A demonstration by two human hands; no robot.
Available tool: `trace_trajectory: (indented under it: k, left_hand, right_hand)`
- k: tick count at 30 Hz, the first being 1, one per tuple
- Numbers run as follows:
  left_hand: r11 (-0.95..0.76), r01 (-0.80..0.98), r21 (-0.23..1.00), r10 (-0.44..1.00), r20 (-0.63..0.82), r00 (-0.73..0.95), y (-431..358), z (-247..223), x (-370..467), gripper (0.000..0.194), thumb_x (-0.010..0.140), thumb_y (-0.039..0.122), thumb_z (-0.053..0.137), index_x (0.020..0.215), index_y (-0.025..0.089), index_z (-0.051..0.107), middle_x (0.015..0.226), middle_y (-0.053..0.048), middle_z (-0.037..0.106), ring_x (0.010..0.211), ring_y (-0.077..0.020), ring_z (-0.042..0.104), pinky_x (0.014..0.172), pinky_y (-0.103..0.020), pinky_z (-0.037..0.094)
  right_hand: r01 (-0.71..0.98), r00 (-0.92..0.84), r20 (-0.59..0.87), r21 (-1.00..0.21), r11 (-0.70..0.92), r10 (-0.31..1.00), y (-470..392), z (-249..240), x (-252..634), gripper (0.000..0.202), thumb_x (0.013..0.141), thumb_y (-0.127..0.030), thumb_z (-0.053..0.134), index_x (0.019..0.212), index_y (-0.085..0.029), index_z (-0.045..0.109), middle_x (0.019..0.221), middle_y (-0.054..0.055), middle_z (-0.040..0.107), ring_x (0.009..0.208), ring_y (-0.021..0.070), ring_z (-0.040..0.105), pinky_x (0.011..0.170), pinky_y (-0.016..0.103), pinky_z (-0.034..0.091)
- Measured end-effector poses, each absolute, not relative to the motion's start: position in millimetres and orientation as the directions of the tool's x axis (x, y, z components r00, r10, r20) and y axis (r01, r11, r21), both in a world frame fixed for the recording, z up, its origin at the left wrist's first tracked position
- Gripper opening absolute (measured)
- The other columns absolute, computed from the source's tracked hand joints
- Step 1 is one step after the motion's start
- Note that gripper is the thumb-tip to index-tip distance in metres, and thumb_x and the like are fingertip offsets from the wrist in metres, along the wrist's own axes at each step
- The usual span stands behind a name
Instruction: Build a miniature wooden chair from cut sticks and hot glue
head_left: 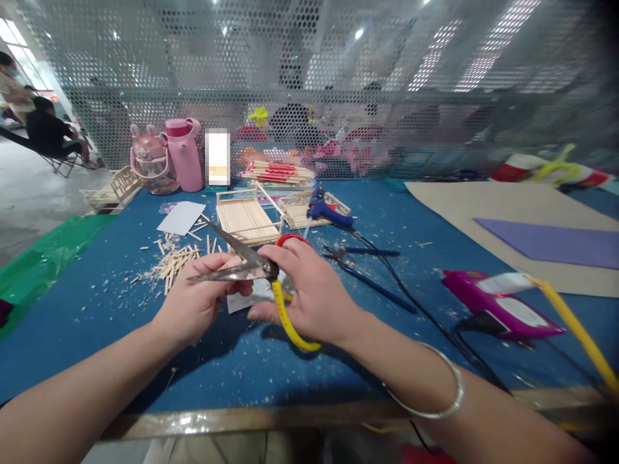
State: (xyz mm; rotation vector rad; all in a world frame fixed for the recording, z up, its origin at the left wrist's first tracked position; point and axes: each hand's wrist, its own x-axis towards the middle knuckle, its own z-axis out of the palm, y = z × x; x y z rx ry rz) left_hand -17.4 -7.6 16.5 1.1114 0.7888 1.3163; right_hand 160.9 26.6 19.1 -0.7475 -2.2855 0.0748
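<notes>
1 pair of scissors [267,267], blades [232,275] leftward, long axis crosswise, right fingers [284,256] gripping handles [284,319], left fingers [214,261] bent, hold unclear

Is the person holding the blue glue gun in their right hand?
No, the right hand holds scissors, while the blue glue gun lies farther back, beyond that hand.

Cool, moderate light falls on the blue counter [116,322], with brighter daylight at the windows [17,38] beyond its far left corner. Soft shadows lie under the left hand [198,299] and right hand [316,293]; the scissors [246,261] look fairly crisp. Glare dots the near edge. Past the far edge, bright strips streak the hazy perforated screen [300,71]. Towards the right edge, things smear and stretch, darkening above the far right corner.
</notes>
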Motion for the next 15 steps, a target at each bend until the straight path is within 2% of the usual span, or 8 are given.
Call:
trace_trajectory:
  k: [5,10,12,15]
  left_hand:
    - [-0.103,-0.413,0.905,0.976,0.172,0.134,-9,15,-16,0.013,0.071,0.028,0.074,0.067,0.016,0.071,0.058,0.001,0.064,0.056,-0.0075,0.057,0.055,-0.016,0.044]
    - [-0.058,-0.476,0.878,0.983,0.133,0.125,-9,18,-13,0.022,0.061,0.032,0.082,0.067,0.015,0.070,0.057,0.001,0.065,0.052,-0.0077,0.057,0.054,-0.017,0.046]
    - [-0.036,-0.447,0.894,0.985,0.107,0.135,-9,19,-12,0.025,0.061,0.035,0.081,0.063,0.014,0.068,0.056,0.001,0.063,0.051,-0.0075,0.056,0.051,-0.017,0.044]
    - [-0.001,-0.326,0.945,0.981,0.063,0.181,-8,18,-11,0.031,0.069,0.041,0.073,0.060,0.013,0.064,0.053,0.002,0.059,0.050,-0.0069,0.053,0.050,-0.017,0.042]
  right_hand:
    - [0.496,-0.558,0.645,-0.245,0.833,0.522,27,19,163,0.069,0.065,-0.074,0.056,0.100,-0.014,0.060,0.079,0.005,0.058,0.068,0.0160,0.051,0.062,0.028,0.043]
    - [0.449,-0.546,0.654,-0.299,0.842,0.524,30,18,163,0.067,0.063,-0.073,0.059,0.095,-0.015,0.062,0.078,0.005,0.061,0.068,0.0157,0.053,0.061,0.028,0.044]
    - [0.377,-0.544,0.620,-0.422,0.824,0.566,29,18,160,0.060,0.066,-0.067,0.063,0.096,-0.016,0.062,0.080,0.004,0.062,0.069,0.0151,0.055,0.063,0.028,0.045]
    - [0.187,-0.465,0.519,-0.734,0.652,0.718,24,17,153,0.044,0.070,-0.053,0.069,0.097,-0.019,0.059,0.073,-0.002,0.059,0.060,0.0101,0.053,0.056,0.024,0.044]
